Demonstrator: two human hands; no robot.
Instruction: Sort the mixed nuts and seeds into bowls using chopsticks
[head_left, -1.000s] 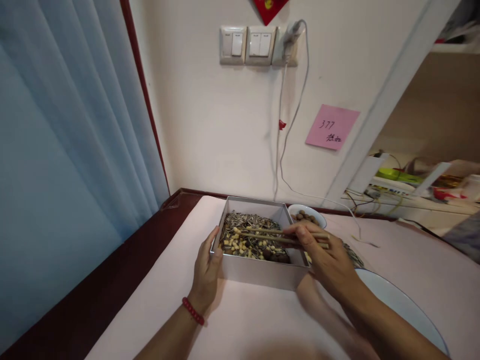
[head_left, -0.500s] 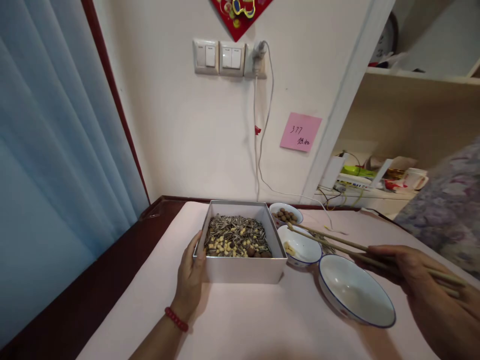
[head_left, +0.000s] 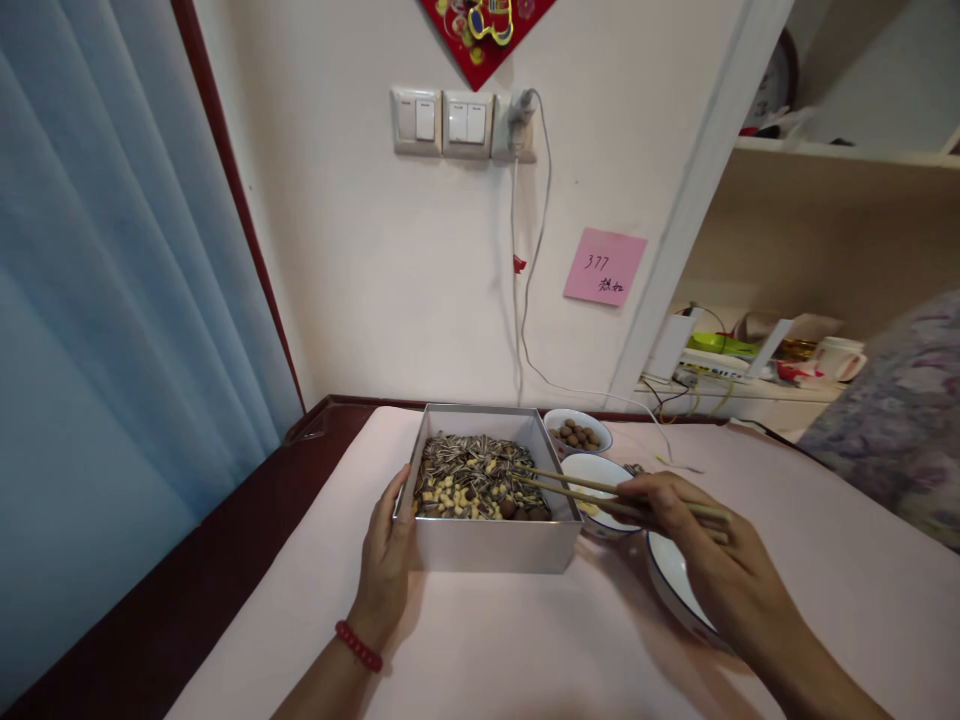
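My left hand grips the left front corner of a white, open-topped box. Striped sunflower seeds fill the box, with pale yellow kernels and a few round brown nuts near its front. In my right hand is a pair of wooden chopsticks, their tips reaching over the box's right wall down to the seeds. Whether the tips pinch anything is too small to tell. Under the chopsticks stands a white bowl with some yellow kernels inside.
Behind that bowl sits a smaller bowl of brown nuts. A larger bowl at front right is partly covered by my right hand. A white cable runs down the wall onto the pink table cover. A blue curtain hangs at left.
My right hand has moved left with the chopsticks, bringing their tips from above the bowls into the box. My left hand keeps its hold on the box.
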